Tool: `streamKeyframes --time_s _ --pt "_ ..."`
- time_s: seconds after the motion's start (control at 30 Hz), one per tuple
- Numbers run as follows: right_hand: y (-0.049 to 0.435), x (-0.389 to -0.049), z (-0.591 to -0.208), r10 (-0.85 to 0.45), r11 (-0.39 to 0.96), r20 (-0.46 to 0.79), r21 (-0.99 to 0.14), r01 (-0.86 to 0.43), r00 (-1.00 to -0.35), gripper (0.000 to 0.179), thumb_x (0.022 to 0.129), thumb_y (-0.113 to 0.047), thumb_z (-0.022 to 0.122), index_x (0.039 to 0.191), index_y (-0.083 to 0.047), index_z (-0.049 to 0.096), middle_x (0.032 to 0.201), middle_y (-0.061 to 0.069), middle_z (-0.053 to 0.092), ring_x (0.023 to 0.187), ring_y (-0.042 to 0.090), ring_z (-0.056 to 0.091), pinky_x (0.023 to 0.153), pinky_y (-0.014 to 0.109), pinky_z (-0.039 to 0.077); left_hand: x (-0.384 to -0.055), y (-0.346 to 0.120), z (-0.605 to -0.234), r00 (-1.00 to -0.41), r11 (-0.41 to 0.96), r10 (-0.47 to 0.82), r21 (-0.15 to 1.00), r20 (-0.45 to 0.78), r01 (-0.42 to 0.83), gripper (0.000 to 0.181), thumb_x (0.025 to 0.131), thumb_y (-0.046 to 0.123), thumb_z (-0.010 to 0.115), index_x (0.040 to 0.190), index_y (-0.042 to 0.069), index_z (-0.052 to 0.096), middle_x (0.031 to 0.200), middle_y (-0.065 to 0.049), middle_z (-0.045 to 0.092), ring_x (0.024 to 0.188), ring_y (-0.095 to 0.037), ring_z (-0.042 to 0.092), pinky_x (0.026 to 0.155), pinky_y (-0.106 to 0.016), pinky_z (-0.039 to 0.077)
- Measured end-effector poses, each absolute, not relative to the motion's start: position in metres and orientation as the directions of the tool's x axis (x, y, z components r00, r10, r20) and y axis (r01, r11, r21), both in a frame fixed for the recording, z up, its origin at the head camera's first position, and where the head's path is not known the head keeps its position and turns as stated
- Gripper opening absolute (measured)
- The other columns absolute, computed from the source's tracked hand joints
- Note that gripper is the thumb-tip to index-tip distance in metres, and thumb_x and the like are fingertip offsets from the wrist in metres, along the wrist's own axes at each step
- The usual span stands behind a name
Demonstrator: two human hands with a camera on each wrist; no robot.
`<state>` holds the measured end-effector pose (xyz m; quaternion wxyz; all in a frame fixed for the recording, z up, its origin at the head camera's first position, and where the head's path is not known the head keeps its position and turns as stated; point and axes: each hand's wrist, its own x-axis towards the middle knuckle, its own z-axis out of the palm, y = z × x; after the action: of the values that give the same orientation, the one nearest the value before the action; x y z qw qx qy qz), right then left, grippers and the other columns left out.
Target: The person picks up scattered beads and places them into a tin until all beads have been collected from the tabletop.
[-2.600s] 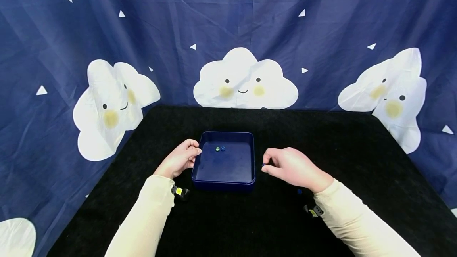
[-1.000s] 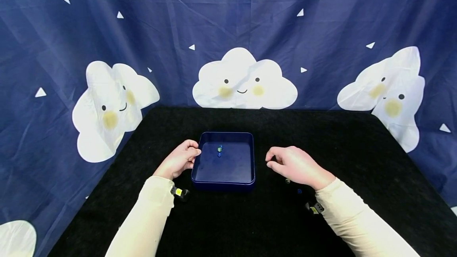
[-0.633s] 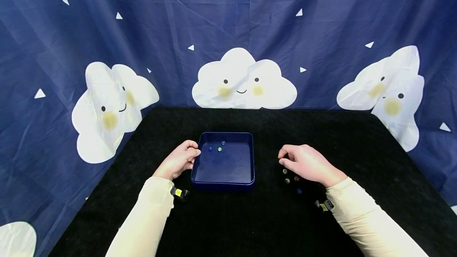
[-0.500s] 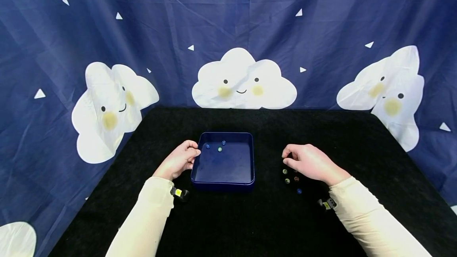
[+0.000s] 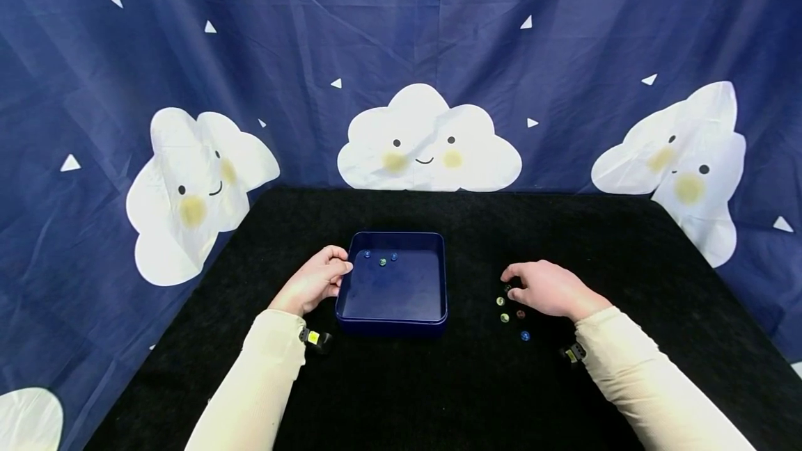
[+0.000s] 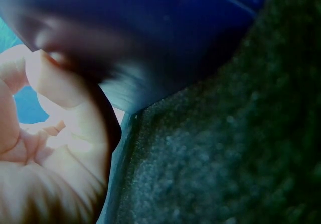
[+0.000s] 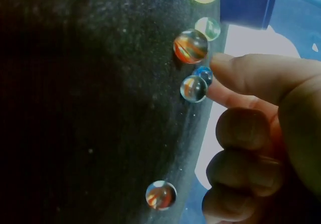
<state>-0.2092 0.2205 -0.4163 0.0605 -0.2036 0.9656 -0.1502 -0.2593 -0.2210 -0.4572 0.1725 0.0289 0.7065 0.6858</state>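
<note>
My left hand [image 5: 315,278] holds the left wall of a square navy-blue box [image 5: 396,298], thumb against it; the left wrist view shows the thumb [image 6: 60,83] close up on the wall. Inside the box lie two blue marbles [image 5: 394,257] and a green marble [image 5: 383,262]. My right hand [image 5: 551,289] hovers low at a loose group of marbles, thumb and index finger apart. A small blue marble [image 7: 204,75] lies by those fingertips in the right wrist view, partly behind a clear-and-orange marble [image 7: 194,89]. The other fingers are curled.
Two yellow-green marbles [image 5: 500,301], a reddish marble [image 5: 521,314] and a blue marble [image 5: 525,335] lie on the black cloth [image 5: 413,395] right of the box. Another orange marble [image 7: 161,195] sits apart. A dark blue curtain [image 5: 401,33] with clouds hangs behind.
My right hand held a small blue marble beside the box; that marble is now inside with two others. The hand has moved right to the loose marbles, fingers spreading. The left hand stayed put.
</note>
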Motion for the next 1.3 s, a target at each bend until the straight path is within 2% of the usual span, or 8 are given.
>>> streamKeyframes --time_s 0.27,0.47,0.67,0.8,1.03,1.3 --pt "0.218 -0.212 -0.421 -0.415 0.869 -0.062 -0.323 -0.375 -0.908 0.014 0.086 -0.016 0.072 0.099 -0.020 0.068 0.063 -0.016 0.057 0.066 0.007 0.055 0.066 0.036 0.047 -0.259 -0.222 -0.458 -0.940 0.062 0.277 0.980 -0.198 -0.188 0.032 0.096 0.006 0.059 0.121 0.001 0.040 0.079 -0.002 0.048 0.065 -0.009 0.047 0.052 -0.022 0.045" --pt "0.216 -0.210 -0.422 -0.427 0.855 -0.037 -0.343 -0.390 -0.903 0.012 0.086 -0.015 0.072 0.090 -0.022 0.064 0.058 -0.017 0.056 0.058 0.003 0.055 0.061 0.034 0.046 -0.260 -0.222 -0.457 -0.940 0.062 0.277 0.980 -0.200 -0.191 0.033 0.096 0.006 0.059 0.121 0.000 0.039 0.081 -0.002 0.049 0.065 -0.009 0.047 0.052 -0.022 0.045" --pt "0.207 -0.205 -0.417 -0.442 0.830 -0.007 -0.384 -0.405 -0.897 0.012 0.089 -0.016 0.071 0.091 -0.024 0.063 0.057 -0.014 0.053 0.048 0.001 0.055 0.061 0.033 0.047 -0.260 -0.221 -0.458 -0.939 0.064 0.279 0.979 -0.203 -0.193 0.036 0.095 0.006 0.058 0.124 -0.003 0.038 0.084 -0.004 0.049 0.065 -0.010 0.047 0.052 -0.022 0.045" --pt "0.196 -0.201 -0.409 -0.444 0.817 0.012 -0.406 -0.410 -0.896 0.012 0.091 -0.020 0.071 0.092 -0.027 0.062 0.058 -0.013 0.051 0.044 0.003 0.054 0.057 0.031 0.046 -0.259 -0.221 -0.458 -0.940 0.064 0.279 0.981 -0.196 -0.185 0.037 0.095 0.006 0.058 0.124 -0.004 0.037 0.083 -0.004 0.049 0.065 -0.009 0.047 0.052 -0.022 0.045" --pt "0.173 -0.189 -0.392 -0.495 0.793 0.131 -0.336 -0.508 -0.859 0.013 0.089 -0.026 0.075 0.095 -0.027 0.064 0.060 -0.016 0.044 0.052 0.002 0.045 0.052 0.028 0.041 -0.260 -0.220 -0.459 -0.943 0.052 0.275 0.983 -0.185 -0.178 0.035 0.095 0.004 0.057 0.122 -0.004 0.037 0.080 -0.002 0.049 0.063 -0.009 0.046 0.051 -0.021 0.044" --pt "0.151 -0.179 -0.383 -0.538 0.763 0.189 -0.306 -0.570 -0.821 0.015 0.090 -0.028 0.076 0.097 -0.027 0.064 0.060 -0.017 0.040 0.052 0.001 0.040 0.051 0.025 0.040 -0.259 -0.220 -0.458 -0.943 0.076 0.268 0.980 -0.197 -0.183 0.036 0.095 0.006 0.059 0.123 -0.002 0.038 0.079 -0.001 0.048 0.064 -0.009 0.046 0.051 -0.021 0.043"
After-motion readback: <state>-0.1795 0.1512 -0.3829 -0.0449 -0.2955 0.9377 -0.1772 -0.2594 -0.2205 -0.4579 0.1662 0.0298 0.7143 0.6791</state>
